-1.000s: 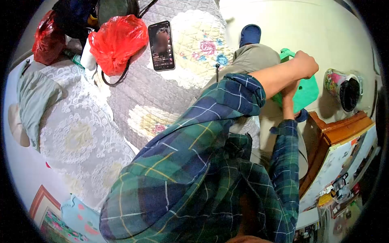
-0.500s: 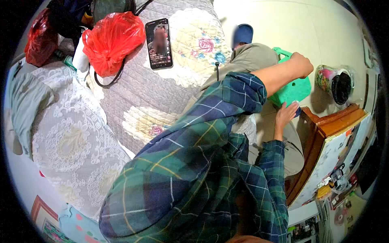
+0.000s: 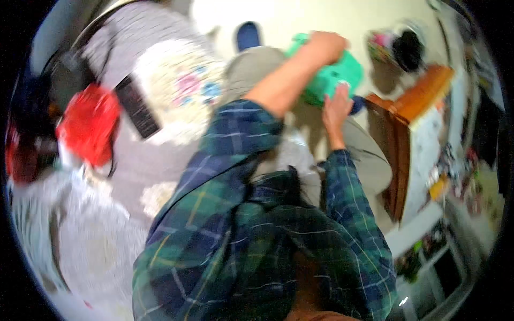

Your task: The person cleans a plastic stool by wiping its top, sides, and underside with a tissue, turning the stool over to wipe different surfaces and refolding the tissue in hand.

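Observation:
A green plastic piece with a small hole in its side is out in front of my legs, low over the floor. What kind of thing it is, I cannot make out. My left hand is at its far upper edge, fingers curled round and closed there, seen from the back. Along its near side lies my right hand, fingers stretched out and flat against the green surface. A small whitish patch shows by those fingertips, too blurred to name.
A wooden cabinet stands close on the right. Beyond it a clear-wrapped bundle sits on the floor. On the quilted bed at left are a phone and a red plastic bag. A blue slipper is at the top.
My view has turned and blurred, so the bed, phone, bag and green piece appear farther left. Both hands stay at the green piece with much the same hold.

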`<state>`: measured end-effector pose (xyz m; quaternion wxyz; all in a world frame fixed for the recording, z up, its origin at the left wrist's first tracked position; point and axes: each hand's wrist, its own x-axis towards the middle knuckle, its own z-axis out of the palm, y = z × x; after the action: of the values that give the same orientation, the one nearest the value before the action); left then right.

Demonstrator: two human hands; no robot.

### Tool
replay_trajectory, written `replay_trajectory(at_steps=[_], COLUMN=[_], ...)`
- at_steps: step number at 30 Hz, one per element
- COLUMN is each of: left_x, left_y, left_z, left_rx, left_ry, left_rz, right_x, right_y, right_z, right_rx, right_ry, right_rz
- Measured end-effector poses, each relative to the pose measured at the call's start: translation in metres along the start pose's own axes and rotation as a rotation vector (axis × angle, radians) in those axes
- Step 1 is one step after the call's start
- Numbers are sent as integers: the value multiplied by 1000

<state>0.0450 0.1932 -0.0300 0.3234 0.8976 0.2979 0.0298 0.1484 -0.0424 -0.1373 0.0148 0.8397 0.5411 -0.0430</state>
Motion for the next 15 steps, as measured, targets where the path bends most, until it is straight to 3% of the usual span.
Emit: replay_trajectory(at_steps=[1, 3, 7, 10, 13, 15], left_x=[1, -9, -10, -8, -4, -6], left_y=[3, 10, 8, 2, -1, 1], left_z=[-6, -18, -23, -22, -22, -23], left_rx=[19, 8, 8, 32, 51, 66], left_ry=[-84, -37, -37, -21, -25, -22], left_rz=[-41, -24, -37, -41, -28, -24], right_x=[11, 43, 105, 113, 85, 51], right_y=[14, 43, -9, -50, -73, -72], right_z=[6, 28, 5, 16, -9, -11], right_rx=[-17, -11, 151, 276, 162, 228], right_ry=[29, 144, 101, 222, 113, 128], right_rz=[95, 137, 161, -66, -92, -232])
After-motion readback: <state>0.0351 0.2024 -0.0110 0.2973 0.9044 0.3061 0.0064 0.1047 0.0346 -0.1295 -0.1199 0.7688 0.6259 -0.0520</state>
